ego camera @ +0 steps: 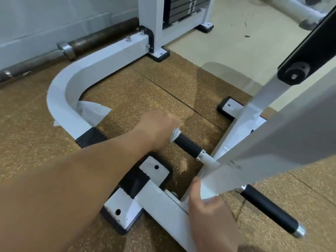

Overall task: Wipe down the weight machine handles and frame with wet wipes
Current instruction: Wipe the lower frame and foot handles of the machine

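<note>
Grip decides this step: the left hand curls round a wipe wrapped on the free end of the near handle. Twisting while sliding toward the collar should cover all the foam. The right hand clasps the frame, thumb along it, probably steadying.

The long bare left forearm, uncovered from the edge of view at eight o'clock up to the wrist, is shown broad near the lens and narrowing toward the bare left hand near centre. The bare right hand and its uncovered wrist are seen at five o'clock.
</note>
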A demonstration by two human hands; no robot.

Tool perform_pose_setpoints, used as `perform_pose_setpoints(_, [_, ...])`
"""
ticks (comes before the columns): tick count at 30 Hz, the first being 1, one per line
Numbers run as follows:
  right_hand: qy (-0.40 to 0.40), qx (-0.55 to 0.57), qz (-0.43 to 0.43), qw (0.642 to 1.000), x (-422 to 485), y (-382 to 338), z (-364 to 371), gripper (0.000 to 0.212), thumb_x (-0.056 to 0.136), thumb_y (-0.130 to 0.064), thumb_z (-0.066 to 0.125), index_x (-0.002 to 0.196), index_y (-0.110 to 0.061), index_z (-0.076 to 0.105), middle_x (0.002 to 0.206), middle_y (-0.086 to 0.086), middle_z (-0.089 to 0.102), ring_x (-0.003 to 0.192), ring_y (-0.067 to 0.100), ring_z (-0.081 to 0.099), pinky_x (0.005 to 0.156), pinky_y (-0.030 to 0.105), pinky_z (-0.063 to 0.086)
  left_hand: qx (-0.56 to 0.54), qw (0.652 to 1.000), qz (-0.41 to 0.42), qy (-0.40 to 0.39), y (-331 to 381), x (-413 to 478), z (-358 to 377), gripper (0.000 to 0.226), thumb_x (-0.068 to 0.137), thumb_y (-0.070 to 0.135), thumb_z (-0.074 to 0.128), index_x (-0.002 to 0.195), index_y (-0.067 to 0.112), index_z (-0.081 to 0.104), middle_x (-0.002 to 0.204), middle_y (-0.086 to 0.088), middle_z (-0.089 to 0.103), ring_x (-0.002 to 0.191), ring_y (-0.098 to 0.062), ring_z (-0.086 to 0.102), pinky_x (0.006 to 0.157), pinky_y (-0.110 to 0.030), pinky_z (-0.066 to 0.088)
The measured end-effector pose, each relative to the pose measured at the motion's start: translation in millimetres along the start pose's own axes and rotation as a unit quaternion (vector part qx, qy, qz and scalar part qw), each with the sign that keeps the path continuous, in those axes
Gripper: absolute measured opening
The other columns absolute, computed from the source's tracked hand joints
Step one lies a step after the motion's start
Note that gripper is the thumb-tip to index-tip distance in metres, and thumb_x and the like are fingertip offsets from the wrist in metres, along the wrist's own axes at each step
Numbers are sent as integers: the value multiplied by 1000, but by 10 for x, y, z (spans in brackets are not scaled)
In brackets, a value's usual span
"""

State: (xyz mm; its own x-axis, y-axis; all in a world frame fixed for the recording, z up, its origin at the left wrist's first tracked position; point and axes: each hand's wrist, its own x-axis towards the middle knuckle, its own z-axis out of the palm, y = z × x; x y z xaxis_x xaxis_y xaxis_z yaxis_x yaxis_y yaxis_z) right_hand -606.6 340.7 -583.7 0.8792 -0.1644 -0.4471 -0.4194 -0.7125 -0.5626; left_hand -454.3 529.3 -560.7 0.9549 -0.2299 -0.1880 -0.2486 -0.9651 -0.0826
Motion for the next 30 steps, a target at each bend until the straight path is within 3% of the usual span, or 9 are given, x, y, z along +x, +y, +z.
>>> perform_pose_setpoints(2, [-30, -1, -21, 999, 20, 93, 15, 67, 103, -67, 39, 89, -4, 56, 65, 0, 48, 55, 20, 47, 61, 34, 42, -34, 990, 20, -136, -97, 152, -169, 20, 86, 24, 69, 102, 27, 58, 93, 2, 60, 82, -17, 60, 65, -32, 52])
perform_pose_setpoints(5, [-19, -53, -67, 996, -19, 4, -10, 66, 102, -32, 56, 158, -31, 20, 93, 12, 56, 75, 27, 59, 69, 35, 47, -209, 928, -22, -309, -234, 301, -276, 44, 75, 5, 80, 115, 11, 63, 101, -12, 69, 85, -24, 75, 72, -38, 64])
perform_pose_setpoints(7, [-15, -47, -10, 999, 39, 5, 18, 63, 105, -38, 45, 153, -53, 9, 114, 11, 57, 98, 28, 62, 84, 35, 51, -309, 884, -58, -347, -270, 287, -304, 52, 73, -3, 80, 122, 2, 61, 103, -21, 72, 83, -29, 79, 77, -44, 66])
perform_pose_setpoints(10, [-31, -62, 67, 995, 82, -63, -8, 41, 95, -71, 33, 110, -46, 62, 96, -1, 66, 88, 18, 65, 84, 35, 51, -187, 950, -39, -248, -175, 177, -243, 28, 81, 15, 73, 109, 16, 67, 95, -9, 73, 81, -25, 76, 70, -38, 65])
perform_pose_setpoints(13, [-17, -13, 107, 994, 59, -72, 28, 48, 90, -80, 32, 69, -42, 53, 83, -3, 63, 77, 18, 62, 73, 34, 43, -3, 1000, -26, 12, 3, -36, -21, 11, 89, 28, 62, 100, 26, 58, 91, 4, 60, 86, -21, 62, 72, -36, 51])
perform_pose_setpoints(16, [4, -5, 94, 996, 44, -119, 22, 55, 90, -81, 32, 65, -36, 51, 75, -3, 58, 72, 19, 57, 67, 34, 39, -2, 992, -61, 106, 58, -73, 169, 25, 84, 15, 68, 92, 27, 48, 90, 3, 48, 90, -20, 49, 74, -36, 37])
perform_pose_setpoints(20, [-5, 22, 95, 995, 10, -126, 5, 67, 86, -87, 31, 58, -28, 45, 67, 0, 53, 65, 23, 52, 62, 34, 35, -84, 987, -29, 133, 54, -153, 228, 32, 82, 17, 72, 94, 26, 44, 100, 2, 53, 99, -20, 46, 76, -34, 39])
perform_pose_setpoints(25, [-2, 45, 78, 996, -30, -161, -22, 59, 89, -84, 36, 56, -35, 39, 76, 3, 55, 71, 23, 53, 64, 36, 35, 0, 990, 91, 103, -24, -295, 207, 41, 90, 40, 37, 121, 16, 49, 119, -4, 53, 123, -31, 47, 115, -45, 32])
perform_pose_setpoints(30, [-3, 4, 59, 998, -52, -107, 25, 56, 81, -87, 31, 63, -37, 48, 84, 7, 64, 79, 28, 64, 71, 38, 46, 105, 989, 105, 6, 248, -410, 103, 78, 98, 24, 48, 152, 9, -7, 162, -20, 27, 156, -43, 3, 123, -65, 3])
